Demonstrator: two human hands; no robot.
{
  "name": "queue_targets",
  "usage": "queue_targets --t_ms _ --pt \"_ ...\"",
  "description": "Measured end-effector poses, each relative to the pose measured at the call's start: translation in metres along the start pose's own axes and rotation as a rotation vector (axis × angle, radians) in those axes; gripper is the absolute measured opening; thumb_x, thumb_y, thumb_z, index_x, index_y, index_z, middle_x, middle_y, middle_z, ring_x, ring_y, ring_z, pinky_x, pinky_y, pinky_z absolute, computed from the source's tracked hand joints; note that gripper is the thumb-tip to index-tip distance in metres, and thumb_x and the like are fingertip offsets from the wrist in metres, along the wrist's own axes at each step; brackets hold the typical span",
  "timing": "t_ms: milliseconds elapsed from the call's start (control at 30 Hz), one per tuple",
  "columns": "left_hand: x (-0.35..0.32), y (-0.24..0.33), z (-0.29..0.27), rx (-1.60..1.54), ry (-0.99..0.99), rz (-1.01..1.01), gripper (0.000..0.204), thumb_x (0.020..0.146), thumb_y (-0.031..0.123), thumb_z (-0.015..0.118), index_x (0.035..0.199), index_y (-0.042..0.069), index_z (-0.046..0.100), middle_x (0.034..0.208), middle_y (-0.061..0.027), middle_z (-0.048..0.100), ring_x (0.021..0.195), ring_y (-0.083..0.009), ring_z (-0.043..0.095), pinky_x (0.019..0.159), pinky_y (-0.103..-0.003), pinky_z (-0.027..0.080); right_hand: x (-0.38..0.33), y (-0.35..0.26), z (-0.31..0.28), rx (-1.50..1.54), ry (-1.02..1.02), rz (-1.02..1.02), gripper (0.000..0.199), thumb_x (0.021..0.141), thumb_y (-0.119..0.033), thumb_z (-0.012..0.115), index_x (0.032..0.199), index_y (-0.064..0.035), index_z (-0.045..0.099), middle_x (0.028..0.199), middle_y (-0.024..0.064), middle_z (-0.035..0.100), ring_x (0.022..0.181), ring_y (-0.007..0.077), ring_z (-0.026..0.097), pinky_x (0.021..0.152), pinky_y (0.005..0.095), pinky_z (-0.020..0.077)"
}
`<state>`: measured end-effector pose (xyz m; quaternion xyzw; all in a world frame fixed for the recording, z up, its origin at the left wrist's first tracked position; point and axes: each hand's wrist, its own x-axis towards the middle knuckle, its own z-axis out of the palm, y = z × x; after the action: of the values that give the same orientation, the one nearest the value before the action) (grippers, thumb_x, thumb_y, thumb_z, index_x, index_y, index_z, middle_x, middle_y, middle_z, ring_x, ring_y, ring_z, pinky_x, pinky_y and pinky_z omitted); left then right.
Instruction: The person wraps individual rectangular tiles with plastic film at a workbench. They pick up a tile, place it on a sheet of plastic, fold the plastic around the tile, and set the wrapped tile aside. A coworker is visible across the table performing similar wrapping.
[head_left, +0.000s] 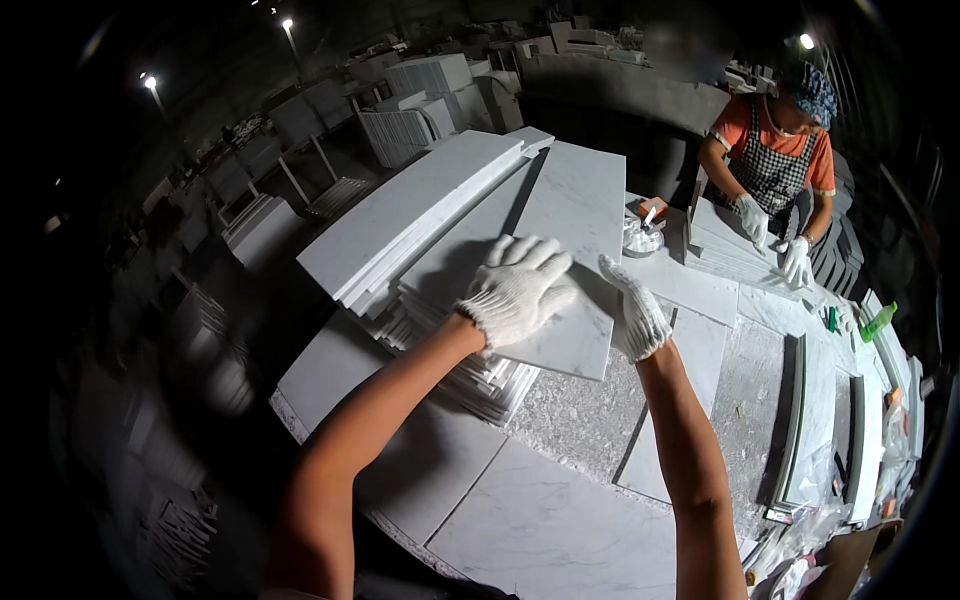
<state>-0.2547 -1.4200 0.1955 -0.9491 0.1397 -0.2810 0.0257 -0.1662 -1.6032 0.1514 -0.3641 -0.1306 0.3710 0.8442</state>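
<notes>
My left hand [520, 288], in a white knit glove, lies with fingers spread across a white grey-veined marble tile [578, 205]. That tile sits askew on top of a stack of similar tiles [492, 388], its near corner jutting past them. Along its right edge stands my right hand [640, 312], also gloved, held upright with the fingers stretched; whether the palm touches the edge I cannot tell. Just to the left, another pile of long marble slabs [420, 205] rises higher than the tile under my hand.
Across the work table, a person [765, 165] in a checked apron and white gloves handles a tile stack [725, 250]. Nearby are a plastic bag [642, 238] and a green bottle [879, 321]. Large marble pieces [560, 520] cover the near tabletop; slab racks [410, 125] fill the dark background.
</notes>
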Motion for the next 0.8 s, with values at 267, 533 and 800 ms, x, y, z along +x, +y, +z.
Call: queue_targets --t_ms 267,533,800 --pt "0.084 -0.053 0.058 -0.064 -0.403 -0.121 0.081 0.092 0.074 0.025 0.151 0.019 0.033 0.156 -0.0093 0.030 0.144 -0.0305 0.026 0.117 -0.053 0.017 -0.033 0.001 0.008 -0.033 0.091 -0.179 0.034 0.093 -0.015 0.061 0.125 -0.0013 0.057 0.115 0.0089 0.065 0.106 0.0187 0.061 0.087 0.0333 0.0522" --pt "0.032 0.051 -0.018 -1.315 -0.292 -0.629 0.084 0.089 0.055 0.062 0.144 -0.003 0.037 0.148 -0.0168 0.043 0.135 -0.0286 0.043 0.115 -0.040 0.029 -0.204 0.039 -0.023 -0.258 0.416 -0.292 0.052 0.087 -0.015 0.070 0.131 0.0011 0.048 0.115 0.0087 0.062 0.104 0.0154 0.059 0.088 0.0304 0.0490" --pt "-0.083 0.170 -0.043 -1.766 -0.761 -0.579 0.063 0.082 0.031 0.079 0.126 -0.007 0.054 0.104 -0.0097 0.067 0.102 -0.0159 0.060 0.092 -0.029 0.048 -0.359 0.085 -0.027 -0.591 0.431 -0.266 0.039 0.084 0.005 0.063 0.121 0.0001 0.054 0.111 0.0093 0.063 0.097 0.0144 0.060 0.085 0.0290 0.0513"
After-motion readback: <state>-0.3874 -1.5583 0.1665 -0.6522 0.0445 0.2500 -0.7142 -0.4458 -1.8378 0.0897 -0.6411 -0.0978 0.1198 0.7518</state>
